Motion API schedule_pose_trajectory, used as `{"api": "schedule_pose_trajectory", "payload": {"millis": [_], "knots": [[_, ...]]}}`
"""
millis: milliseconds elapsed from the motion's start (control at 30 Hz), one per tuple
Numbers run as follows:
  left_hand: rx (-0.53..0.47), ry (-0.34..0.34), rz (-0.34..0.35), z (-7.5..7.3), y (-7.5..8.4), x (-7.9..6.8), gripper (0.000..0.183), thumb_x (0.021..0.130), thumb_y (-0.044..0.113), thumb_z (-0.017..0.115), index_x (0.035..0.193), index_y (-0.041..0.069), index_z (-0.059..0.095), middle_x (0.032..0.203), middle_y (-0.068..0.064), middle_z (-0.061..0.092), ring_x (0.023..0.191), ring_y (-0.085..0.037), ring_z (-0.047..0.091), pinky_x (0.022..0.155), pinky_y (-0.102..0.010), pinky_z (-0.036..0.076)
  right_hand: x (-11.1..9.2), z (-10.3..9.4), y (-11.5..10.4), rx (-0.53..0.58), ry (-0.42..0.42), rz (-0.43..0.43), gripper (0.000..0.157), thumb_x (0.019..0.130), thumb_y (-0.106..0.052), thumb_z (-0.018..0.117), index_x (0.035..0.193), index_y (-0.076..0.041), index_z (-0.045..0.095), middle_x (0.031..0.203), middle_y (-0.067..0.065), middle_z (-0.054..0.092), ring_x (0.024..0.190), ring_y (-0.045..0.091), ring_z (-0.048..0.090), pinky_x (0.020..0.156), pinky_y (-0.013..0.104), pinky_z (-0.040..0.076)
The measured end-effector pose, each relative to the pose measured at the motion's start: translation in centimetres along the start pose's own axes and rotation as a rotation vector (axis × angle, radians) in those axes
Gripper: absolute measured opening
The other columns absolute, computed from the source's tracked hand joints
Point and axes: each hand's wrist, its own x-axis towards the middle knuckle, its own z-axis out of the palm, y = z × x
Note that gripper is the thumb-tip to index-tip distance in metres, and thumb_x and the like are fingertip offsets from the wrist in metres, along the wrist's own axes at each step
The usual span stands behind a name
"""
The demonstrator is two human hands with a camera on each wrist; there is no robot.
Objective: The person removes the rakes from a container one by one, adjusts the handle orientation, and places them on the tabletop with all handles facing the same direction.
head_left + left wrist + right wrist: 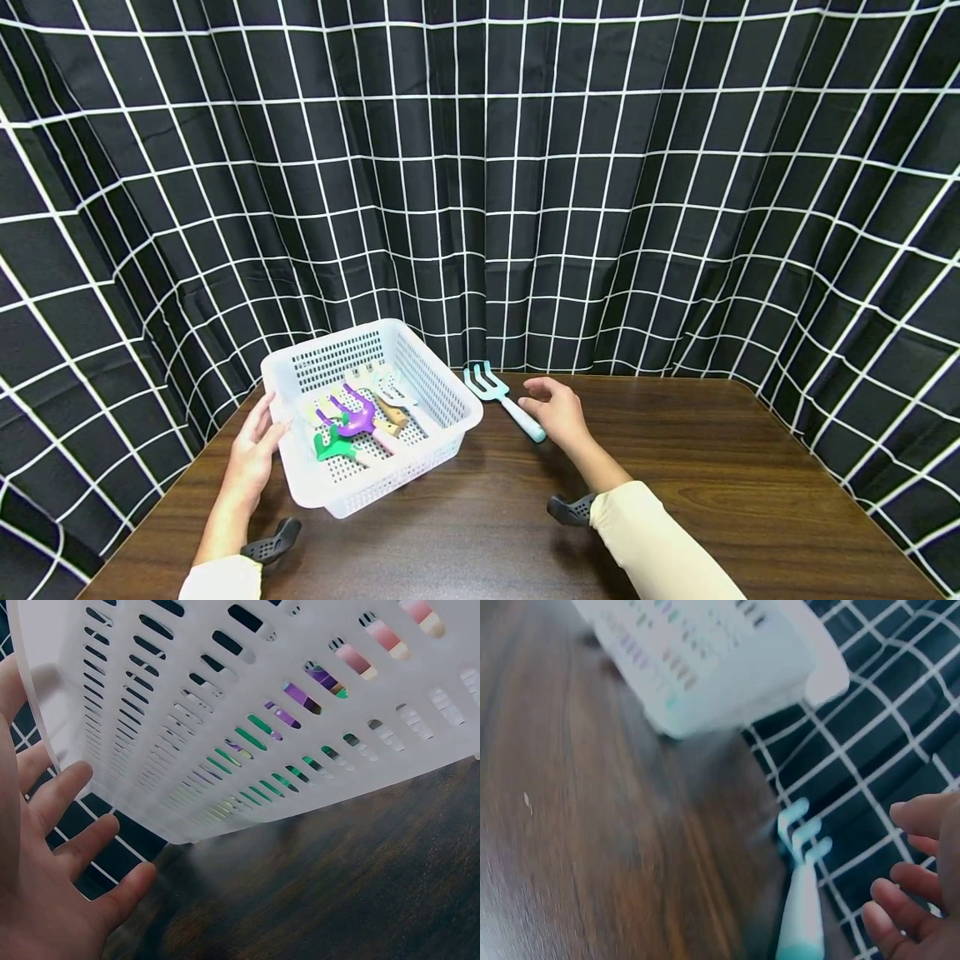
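Observation:
A white perforated plastic basket (pixel 450 400) stands on the left of the table. Inside lie a purple hand fork (pixel 357 419) with a pink handle, a small green tool (pixel 333 446), a white fork-like tool (pixel 393 390) and a tan handle (pixel 392 410). My left hand (pixel 253 454) is at the basket's left rim, its fingers spread and fairly straight in the left wrist view. Right of the basket lies a light-blue hand fork (pixel 517 412), tines toward the curtain. Close beside its handle hovers my right hand (pixel 558 414), fingers loosely bent, holding nothing.
The brown wooden table (pixel 675 467) reaches back to a black curtain (pixel 600 208) with a white grid, which surrounds it at the back and sides. A dark wrist-worn device (pixel 572 510) sits at the right cuff, another dark device (pixel 272 542) at the left.

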Motion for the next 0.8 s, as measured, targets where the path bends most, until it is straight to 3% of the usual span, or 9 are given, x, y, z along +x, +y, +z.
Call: {"api": "schedule_pose_trajectory", "payload": {"millis": [300,533,800], "knots": [[-0.008,0.005,0.004,0.1,0.0,-0.1,0.065,0.102,0.015,0.051,0.155,0.004,0.016,0.154,-0.029,0.022,0.104,0.009,0.048,0.082,-0.009,0.04,-1.0,0.3,-4.6,0.125,0.02,-0.072,0.031,0.08,-0.005,0.075,0.11,-0.003,0.069,0.107,0.017,0.068,0.093,0.033,0.067,0.083,0.043,0.051],[0.012,0.007,-0.001,0.1,0.2,-0.2,0.065,0.102,0.018,0.051,0.155,0.003,0.017,0.154,-0.028,0.022,0.104,0.008,0.047,0.082,-0.009,0.04,-1.6,1.1,-7.3,0.202,-0.064,-0.107,0.041,0.08,-0.004,0.075,0.12,-0.003,0.065,0.115,0.015,0.064,0.096,0.032,0.067,0.071,0.035,0.054],[0.046,0.002,-0.021,0.0,0.3,-0.3,0.065,0.102,0.02,0.051,0.156,0.007,0.017,0.155,-0.025,0.021,0.105,0.008,0.046,0.082,-0.009,0.038,-2.2,2.1,-9.5,0.235,-0.115,-0.162,0.054,0.078,-0.003,0.077,0.129,-0.009,0.06,0.125,0.018,0.056,0.103,0.033,0.065,0.076,0.039,0.055]]}}
